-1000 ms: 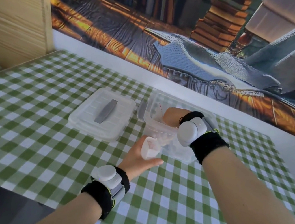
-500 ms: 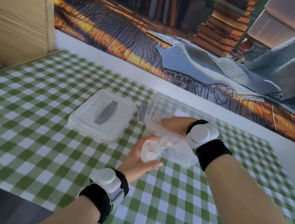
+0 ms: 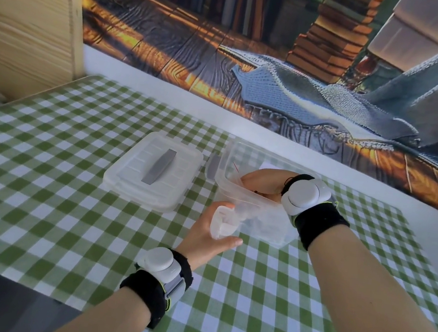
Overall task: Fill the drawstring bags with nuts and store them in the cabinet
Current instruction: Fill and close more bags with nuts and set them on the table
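Translucent drawstring bag [image 3: 221, 222] is gripped by the left hand [image 3: 202, 235]; the right hand [image 3: 263, 179] is inside the tub [image 3: 243, 147], grip hidden. Filling, seemingly; next, a handful must land in its mouth.

The left forearm [image 3: 106, 316] rises from the lower edge and the right forearm [image 3: 368, 296] comes in from the lower right. Both are bare. Each wrist wears a black band with a grey-white pod, the left band [image 3: 159, 273] and the right band [image 3: 310, 207]. The left hand [image 3: 202, 238] has its thumb stretched out to the right and its fingers curled round a small pale bag [image 3: 222, 221]. The right hand [image 3: 262, 180] bends down at the wrist into a tub [image 3: 263, 222], back upward. Its fingertips are hidden.
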{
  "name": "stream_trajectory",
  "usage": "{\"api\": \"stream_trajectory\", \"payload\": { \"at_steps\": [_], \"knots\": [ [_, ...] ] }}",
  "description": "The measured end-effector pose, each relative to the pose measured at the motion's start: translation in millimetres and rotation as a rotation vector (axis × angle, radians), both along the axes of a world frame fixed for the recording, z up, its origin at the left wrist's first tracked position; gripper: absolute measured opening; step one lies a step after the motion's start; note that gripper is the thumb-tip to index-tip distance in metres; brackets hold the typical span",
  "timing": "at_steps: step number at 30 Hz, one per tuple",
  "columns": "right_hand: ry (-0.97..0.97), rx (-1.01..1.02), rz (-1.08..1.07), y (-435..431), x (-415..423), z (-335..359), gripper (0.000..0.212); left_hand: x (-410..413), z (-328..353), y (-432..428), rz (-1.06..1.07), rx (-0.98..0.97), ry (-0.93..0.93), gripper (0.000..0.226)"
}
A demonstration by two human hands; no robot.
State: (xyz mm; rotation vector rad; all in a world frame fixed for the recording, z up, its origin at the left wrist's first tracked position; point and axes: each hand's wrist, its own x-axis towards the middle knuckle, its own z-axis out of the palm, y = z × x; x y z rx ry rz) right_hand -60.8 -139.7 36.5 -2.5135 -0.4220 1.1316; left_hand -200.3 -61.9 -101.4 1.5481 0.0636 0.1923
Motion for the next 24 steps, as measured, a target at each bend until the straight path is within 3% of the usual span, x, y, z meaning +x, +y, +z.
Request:
{"api": "stream_trajectory", "payload": {
  "at_steps": [6,11,16,19,24],
  "knots": [
    [0.028,-0.051,0.075,0.7,1.5,-0.3,0.016,1.4,-1.3,0.8,0.001,0.002,-0.010,0.054],
    [-0.301,-0.138,0.226,2.2,-4.6,-0.3,0.037,1.5,0.1,0.1,-0.003,-0.001,-0.009,0.054],
    [-0.042,0.004,0.092,-6.4,2.6,6.2,0.025,1.2,-0.3,0.1,-0.007,-0.006,-0.002,0.055],
    [0.019,0.055,0.055,-7.4,2.0,4.9,0.023,1.1,0.7,0.0,-0.012,-0.007,-0.002,0.055],
    [-0.233,-0.099,0.231,-5.5,-7.1,11.6,0.025,1.4,0.3,0.4,-0.013,-0.009,0.001,0.056]
  ]
}}
